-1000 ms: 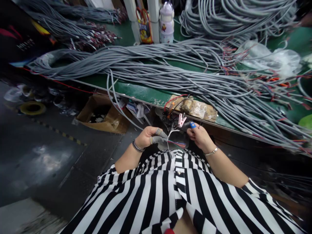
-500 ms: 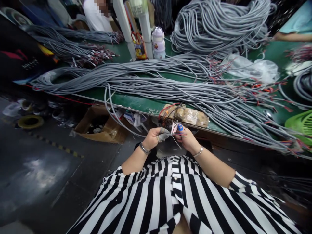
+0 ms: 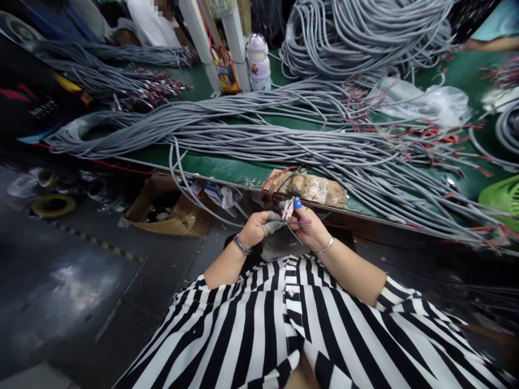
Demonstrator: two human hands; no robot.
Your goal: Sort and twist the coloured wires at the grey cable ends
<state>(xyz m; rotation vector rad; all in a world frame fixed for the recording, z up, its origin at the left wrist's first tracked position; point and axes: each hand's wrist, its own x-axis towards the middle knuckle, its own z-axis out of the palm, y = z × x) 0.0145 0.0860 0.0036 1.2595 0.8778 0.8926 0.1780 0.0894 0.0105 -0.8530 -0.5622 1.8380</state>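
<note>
My left hand (image 3: 256, 229), with grey coverings on its thumb and finger, pinches the end of a grey cable (image 3: 227, 222) just in front of the bench edge. Thin coloured wires (image 3: 302, 222) fan out of that end toward the right. A pinkish-white strip of wrapping (image 3: 287, 208) stands up between the two hands. My right hand (image 3: 310, 229) is closed around the stripped end, its thumb wearing a blue cover and pointing up. What its fingertips grip is partly hidden, though wires run across them.
Bundles of grey cables (image 3: 243, 138) lie along the green bench (image 3: 219, 168). A taped cardboard-like block (image 3: 320, 190) sits at its edge. Behind are a bottle (image 3: 258, 64) and a big cable coil (image 3: 365, 40). A cardboard box (image 3: 174, 213) stands below left. Other people are at the far side.
My right thumb has lifted and straightened, and the pinkish-white strip has tilted slightly. My left hand keeps its pinch on the cable. The view has shifted slightly.
</note>
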